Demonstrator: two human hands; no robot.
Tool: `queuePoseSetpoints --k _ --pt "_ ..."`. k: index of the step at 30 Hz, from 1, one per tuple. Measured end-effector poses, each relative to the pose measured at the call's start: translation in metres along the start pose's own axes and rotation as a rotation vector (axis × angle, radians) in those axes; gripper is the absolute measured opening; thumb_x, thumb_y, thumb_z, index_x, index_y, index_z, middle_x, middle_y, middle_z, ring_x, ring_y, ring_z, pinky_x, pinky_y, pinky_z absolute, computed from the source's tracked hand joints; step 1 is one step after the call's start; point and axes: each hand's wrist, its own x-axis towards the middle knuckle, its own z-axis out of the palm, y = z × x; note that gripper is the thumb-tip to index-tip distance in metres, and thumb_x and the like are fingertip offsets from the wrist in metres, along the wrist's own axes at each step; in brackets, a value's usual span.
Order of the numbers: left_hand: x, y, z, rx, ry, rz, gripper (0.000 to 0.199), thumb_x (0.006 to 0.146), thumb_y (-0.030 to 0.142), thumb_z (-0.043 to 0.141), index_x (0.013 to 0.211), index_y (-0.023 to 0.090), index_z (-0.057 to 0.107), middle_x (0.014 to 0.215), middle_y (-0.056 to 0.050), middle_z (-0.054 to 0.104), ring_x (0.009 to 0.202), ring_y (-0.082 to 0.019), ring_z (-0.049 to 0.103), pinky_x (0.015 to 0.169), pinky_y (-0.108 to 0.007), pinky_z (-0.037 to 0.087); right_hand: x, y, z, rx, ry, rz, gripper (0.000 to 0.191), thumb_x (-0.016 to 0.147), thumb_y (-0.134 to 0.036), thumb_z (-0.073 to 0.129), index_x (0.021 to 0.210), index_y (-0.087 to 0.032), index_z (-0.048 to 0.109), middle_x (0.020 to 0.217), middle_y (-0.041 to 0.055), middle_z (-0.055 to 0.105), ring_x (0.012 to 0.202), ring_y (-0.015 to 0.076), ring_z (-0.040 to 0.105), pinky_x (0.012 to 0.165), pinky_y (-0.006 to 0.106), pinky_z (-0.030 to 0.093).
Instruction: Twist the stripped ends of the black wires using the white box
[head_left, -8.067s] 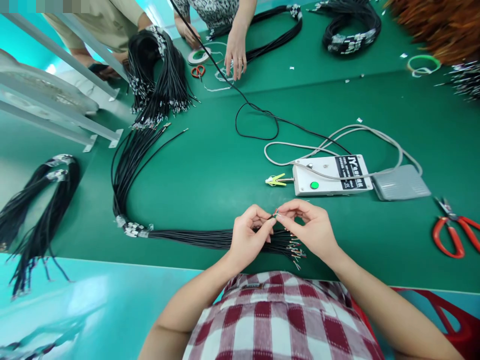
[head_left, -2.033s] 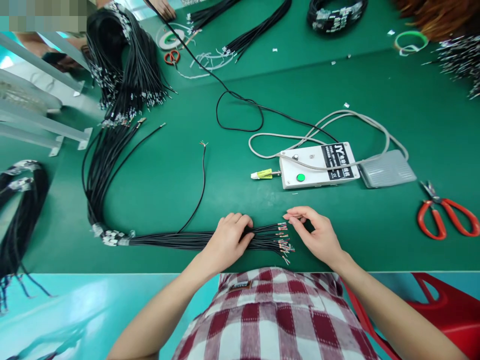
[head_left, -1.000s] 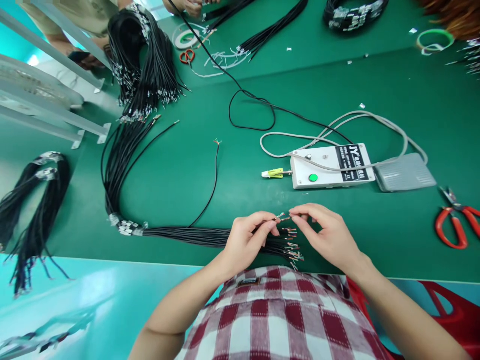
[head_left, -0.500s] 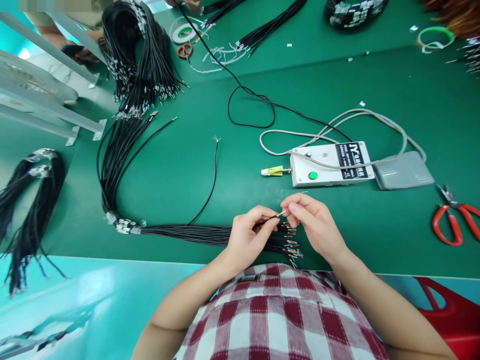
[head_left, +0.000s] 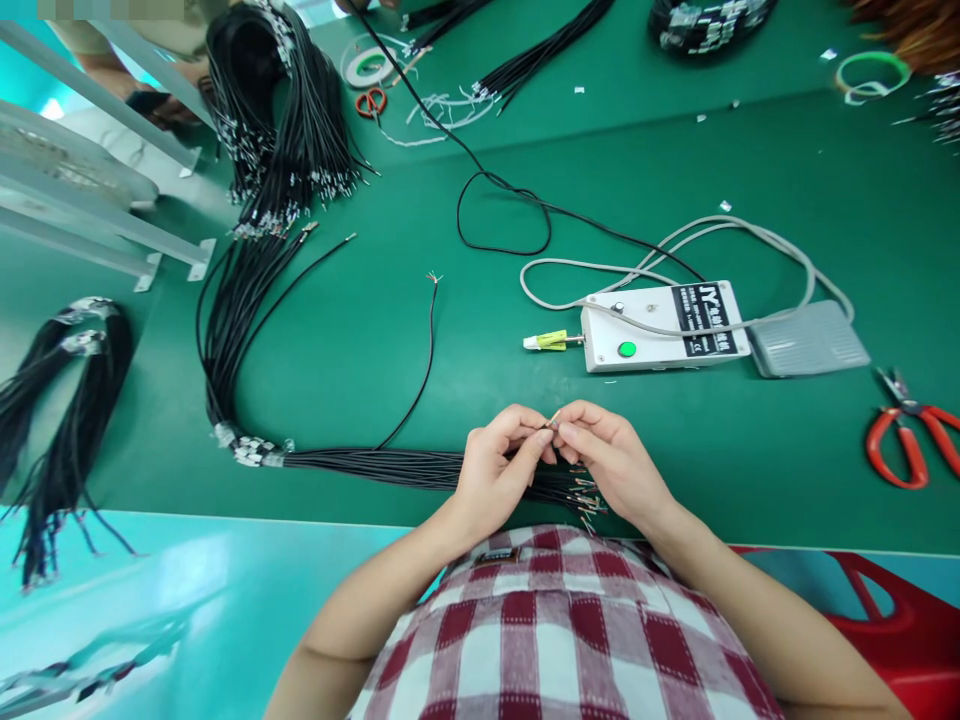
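Observation:
A bundle of black cables (head_left: 375,468) runs along the front of the green table, its stripped ends (head_left: 589,492) fanned out beneath my hands. My left hand (head_left: 496,462) pinches the end of one black cable between thumb and finger. Close against it, my right hand (head_left: 611,455) is closed at the same cable end, with thumb and forefinger on the thin wires there. A short light-coloured tip (head_left: 554,417) shows between the fingertips; the rest is covered by the fingers. One separate cable (head_left: 430,345) curves away from the bundle with its wires spread.
A white box with a green button (head_left: 660,328) lies ahead, a grey pedal (head_left: 810,342) beside it. Red-handled pliers (head_left: 904,430) rest at right. Cable bundles (head_left: 281,110) lie at back left, near orange scissors (head_left: 370,102). Another person's hand (head_left: 176,105) is at upper left.
My right hand has moved left and slightly down, closing up to my left hand at the cable end. The left hand has barely moved.

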Motion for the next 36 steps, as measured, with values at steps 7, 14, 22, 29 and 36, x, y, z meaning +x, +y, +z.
queuePoseSetpoints --k 7,14,22,29,36 --pt "0.002 0.002 0.001 0.017 0.028 -0.007 0.017 0.093 0.032 0.063 0.090 0.015 0.060 0.066 0.000 0.065 0.049 -0.007 0.053 0.045 -0.017 0.045 0.002 -0.009 -0.004 0.043 0.031 0.006 0.022 0.084 -0.043 0.074 0.085 -0.021 0.072 0.074 -0.0011 0.063 0.061 0.0096 0.049 0.060 0.025 0.037" --pt "0.003 -0.003 0.001 0.008 0.027 0.018 0.018 0.093 0.033 0.063 0.089 0.016 0.060 0.067 0.000 0.065 0.049 -0.007 0.054 0.045 -0.018 0.043 0.006 -0.002 0.003 -0.015 0.071 -0.045 0.015 0.079 -0.035 0.080 0.082 -0.022 0.072 0.071 -0.0027 0.062 0.059 0.0086 0.047 0.059 0.024 0.037" --pt "0.005 -0.008 0.001 -0.043 0.026 0.049 0.019 0.090 0.031 0.067 0.100 0.018 0.058 0.081 -0.001 0.065 0.057 -0.007 0.058 0.048 -0.017 0.042 0.009 -0.009 0.004 0.066 0.035 0.176 0.019 0.072 -0.034 0.080 0.075 -0.018 0.070 0.054 -0.0054 0.052 0.051 0.0074 0.039 0.051 0.024 0.027" --pt "0.008 -0.001 0.002 -0.050 0.017 0.160 0.020 0.088 0.027 0.070 0.106 0.018 0.070 0.104 -0.007 0.055 0.074 -0.010 0.058 0.062 -0.022 0.051 0.003 -0.005 0.008 -0.126 0.101 -0.017 0.020 0.077 -0.037 0.078 0.076 -0.020 0.067 0.056 -0.0054 0.053 0.051 0.0093 0.043 0.052 0.025 0.035" --pt "0.009 -0.001 0.009 -0.133 0.164 0.215 0.008 0.088 0.026 0.071 0.092 0.019 0.073 0.095 -0.002 0.053 0.060 -0.005 0.054 0.052 -0.020 0.049 0.003 -0.005 0.013 -0.165 0.125 -0.056 0.025 0.077 -0.042 0.080 0.074 -0.021 0.065 0.055 -0.0051 0.054 0.050 0.0099 0.045 0.050 0.025 0.039"
